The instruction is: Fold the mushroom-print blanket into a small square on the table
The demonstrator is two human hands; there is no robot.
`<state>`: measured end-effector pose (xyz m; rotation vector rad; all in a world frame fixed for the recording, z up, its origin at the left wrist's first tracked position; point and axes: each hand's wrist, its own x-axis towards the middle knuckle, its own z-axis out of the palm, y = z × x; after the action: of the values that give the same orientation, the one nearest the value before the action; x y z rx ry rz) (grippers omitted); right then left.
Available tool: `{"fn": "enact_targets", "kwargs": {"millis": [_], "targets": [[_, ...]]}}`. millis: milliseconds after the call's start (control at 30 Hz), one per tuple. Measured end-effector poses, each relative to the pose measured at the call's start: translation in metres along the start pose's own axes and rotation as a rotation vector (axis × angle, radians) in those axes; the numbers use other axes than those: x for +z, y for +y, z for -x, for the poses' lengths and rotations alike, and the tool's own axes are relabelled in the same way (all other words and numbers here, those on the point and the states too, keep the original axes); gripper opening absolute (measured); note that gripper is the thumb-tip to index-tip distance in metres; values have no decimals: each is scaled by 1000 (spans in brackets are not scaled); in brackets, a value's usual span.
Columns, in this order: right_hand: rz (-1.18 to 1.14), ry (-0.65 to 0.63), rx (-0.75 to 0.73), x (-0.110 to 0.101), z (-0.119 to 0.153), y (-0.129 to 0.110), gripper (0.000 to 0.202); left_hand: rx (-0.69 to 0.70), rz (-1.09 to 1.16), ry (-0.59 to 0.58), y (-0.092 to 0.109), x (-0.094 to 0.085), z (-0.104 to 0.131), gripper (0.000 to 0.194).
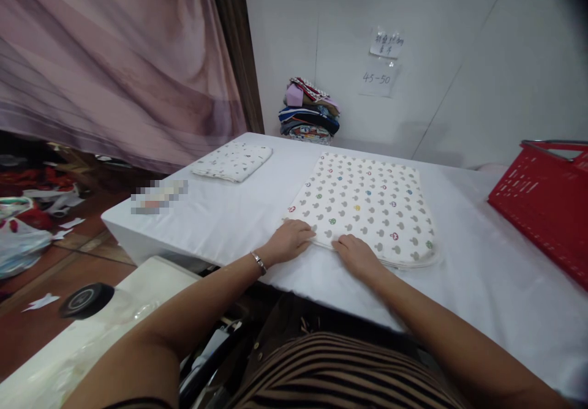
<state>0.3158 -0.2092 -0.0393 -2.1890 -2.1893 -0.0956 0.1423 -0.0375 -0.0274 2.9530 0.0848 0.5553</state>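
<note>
A folded white cloth [367,204] printed with grey mushrooms, a few of them coloured, lies flat on the white-covered table [478,311] in front of me. Its near edge shows more than one layer. My left hand [293,240], with a bracelet at the wrist, has its fingers closed on that edge near the left corner. A short way to the right, my right hand [359,256] grips the same edge with curled fingers. The undersides of both hands are hidden.
Another folded printed cloth [233,161] lies at the table's far left. At the right stands a red plastic basket [542,201]. A stack of folded fabrics [310,115] rises behind the table. A roll of tape [87,300] sits on a white surface at lower left.
</note>
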Motion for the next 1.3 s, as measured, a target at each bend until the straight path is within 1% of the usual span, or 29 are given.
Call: {"fn": "enact_targets", "kwargs": {"millis": [67, 133, 267, 333, 467, 567, 667, 733, 800, 900, 1167, 1300], "targets": [[-14, 5, 7, 0, 0, 0, 25, 8, 33, 7, 5, 5, -8, 21], [-26, 11, 16, 0, 1, 0, 25, 9, 43, -20, 7, 8, -16, 21], [-10, 29, 27, 3, 1, 0, 24, 22, -17, -79, 9, 11, -23, 26], [0, 44, 26, 4, 2, 0, 25, 33, -65, -86, 9, 12, -22, 28], [20, 84, 10, 6, 4, 1, 32, 63, -157, -57, 9, 14, -16, 27], [8, 106, 14, 6, 5, 1, 32, 105, -202, -64, 9, 17, -12, 26], [-17, 103, 9, 5, 5, 1, 29, 105, -206, -93, 9, 16, -10, 27], [-33, 93, -1, 4, 6, 1, 28, 99, -169, -106, 9, 14, -9, 24], [-54, 90, -7, 2, 6, 2, 29, 95, -123, -100, 6, 11, -6, 20], [-93, 85, -2, 0, 6, 3, 30, 65, -98, -75, 0, 7, 1, 19], [-145, 77, 13, -4, 6, 3, 30, -8, -57, -7, -18, 3, 16, 23], [-147, 72, 6, -4, 7, 3, 32, -75, -33, 34, -33, -5, 26, 24]]}}
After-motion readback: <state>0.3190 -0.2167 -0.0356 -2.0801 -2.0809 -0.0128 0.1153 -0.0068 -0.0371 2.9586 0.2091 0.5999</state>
